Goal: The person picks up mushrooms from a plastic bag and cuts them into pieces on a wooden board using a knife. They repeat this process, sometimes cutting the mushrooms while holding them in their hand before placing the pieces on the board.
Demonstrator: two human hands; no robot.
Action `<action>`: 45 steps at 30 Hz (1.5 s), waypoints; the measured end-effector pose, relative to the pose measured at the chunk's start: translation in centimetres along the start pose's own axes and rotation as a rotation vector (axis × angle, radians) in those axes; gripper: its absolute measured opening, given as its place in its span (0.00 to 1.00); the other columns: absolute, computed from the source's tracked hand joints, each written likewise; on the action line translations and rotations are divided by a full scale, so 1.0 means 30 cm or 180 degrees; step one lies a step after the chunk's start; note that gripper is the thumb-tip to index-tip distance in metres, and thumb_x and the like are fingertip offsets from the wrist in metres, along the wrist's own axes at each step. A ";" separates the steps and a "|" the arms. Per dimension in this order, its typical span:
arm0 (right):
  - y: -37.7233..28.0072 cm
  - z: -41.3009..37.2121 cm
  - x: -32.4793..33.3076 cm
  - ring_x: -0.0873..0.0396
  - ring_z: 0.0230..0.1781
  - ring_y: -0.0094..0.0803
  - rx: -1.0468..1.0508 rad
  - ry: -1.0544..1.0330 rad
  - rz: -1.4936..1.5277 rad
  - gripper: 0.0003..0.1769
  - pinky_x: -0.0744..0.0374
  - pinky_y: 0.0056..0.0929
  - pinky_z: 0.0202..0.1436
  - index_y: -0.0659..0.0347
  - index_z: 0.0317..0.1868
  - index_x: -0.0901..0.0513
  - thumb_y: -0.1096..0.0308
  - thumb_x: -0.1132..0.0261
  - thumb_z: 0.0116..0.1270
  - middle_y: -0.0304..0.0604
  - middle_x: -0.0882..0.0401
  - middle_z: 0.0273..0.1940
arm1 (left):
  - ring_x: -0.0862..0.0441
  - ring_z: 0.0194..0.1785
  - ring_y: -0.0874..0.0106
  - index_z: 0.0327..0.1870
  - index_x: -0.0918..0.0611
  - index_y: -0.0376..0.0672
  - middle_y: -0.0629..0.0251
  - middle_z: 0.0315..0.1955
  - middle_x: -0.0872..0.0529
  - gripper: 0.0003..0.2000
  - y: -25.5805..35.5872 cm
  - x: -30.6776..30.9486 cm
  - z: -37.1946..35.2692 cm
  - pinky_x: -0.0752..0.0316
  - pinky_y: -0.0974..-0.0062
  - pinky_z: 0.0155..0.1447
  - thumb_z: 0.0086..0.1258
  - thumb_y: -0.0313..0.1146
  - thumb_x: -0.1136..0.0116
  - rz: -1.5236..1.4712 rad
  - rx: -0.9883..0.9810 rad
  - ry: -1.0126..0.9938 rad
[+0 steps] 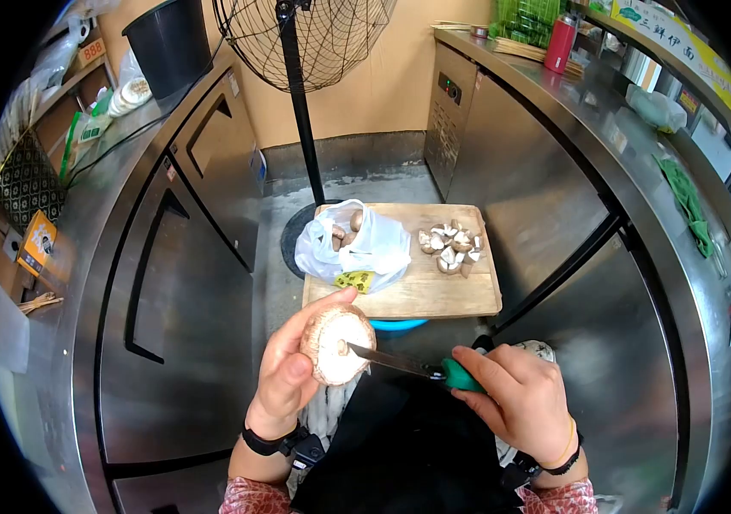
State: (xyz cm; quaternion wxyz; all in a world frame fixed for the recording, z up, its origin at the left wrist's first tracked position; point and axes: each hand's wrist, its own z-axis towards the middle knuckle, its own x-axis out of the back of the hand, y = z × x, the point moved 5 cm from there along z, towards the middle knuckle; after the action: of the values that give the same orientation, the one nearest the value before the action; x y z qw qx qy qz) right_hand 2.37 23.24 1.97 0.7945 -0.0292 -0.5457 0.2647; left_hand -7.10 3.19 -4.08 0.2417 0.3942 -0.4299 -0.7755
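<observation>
My left hand (284, 373) grips a large brown-capped mushroom (328, 353), its pale underside turned toward the right. In my right hand (520, 398) is a knife with a green handle (461, 375). The knife blade (395, 361) reaches left, and its tip touches the stem at the middle of the mushroom. Beyond my hands lies a wooden board (438, 295). On it stand a white plastic bag (383, 248) with whole mushrooms (344, 236) inside and, to the right, a pile of cut mushroom pieces (449, 247).
Under the board shows a bit of a blue basin (400, 325). A standing fan (301, 111) is behind it. Steel cabinets flank both sides, with a black bucket (168, 47) on the left counter and a red bottle (559, 44) and green cloth (685, 204) on the right.
</observation>
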 end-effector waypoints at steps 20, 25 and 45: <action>0.000 -0.012 -0.007 0.26 0.23 0.37 -0.0085 0.0204 0.0297 0.22 0.27 0.33 0.25 0.62 0.49 0.21 0.68 0.29 0.53 0.42 0.31 0.25 | 0.21 0.51 0.62 0.68 0.39 0.32 0.46 0.52 0.25 0.46 -0.006 0.018 0.001 0.20 0.67 0.49 0.55 0.54 0.33 0.0145 -0.0595 0.0817; 0.012 -0.009 -0.021 0.26 0.23 0.37 -0.0122 0.0266 0.0263 0.22 0.27 0.33 0.25 0.62 0.49 0.21 0.68 0.29 0.53 0.42 0.30 0.25 | 0.21 0.52 0.61 0.68 0.40 0.32 0.45 0.52 0.25 0.45 -0.006 0.005 -0.001 0.20 0.67 0.50 0.56 0.53 0.33 0.0100 -0.0534 0.0741; 0.006 -0.012 -0.021 0.26 0.23 0.38 -0.0142 0.0227 0.0538 0.21 0.27 0.34 0.25 0.61 0.50 0.21 0.67 0.30 0.55 0.43 0.30 0.25 | 0.23 0.56 0.59 0.69 0.40 0.33 0.43 0.56 0.28 0.45 0.003 -0.013 -0.011 0.24 0.63 0.57 0.56 0.50 0.32 -0.0009 -0.0521 0.0746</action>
State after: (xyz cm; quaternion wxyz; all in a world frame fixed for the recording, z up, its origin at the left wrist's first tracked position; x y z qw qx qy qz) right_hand 2.46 23.20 1.22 0.7874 -0.1022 -0.5185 0.3175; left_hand -6.60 3.27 -3.95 0.3205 0.4617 -0.3335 -0.7569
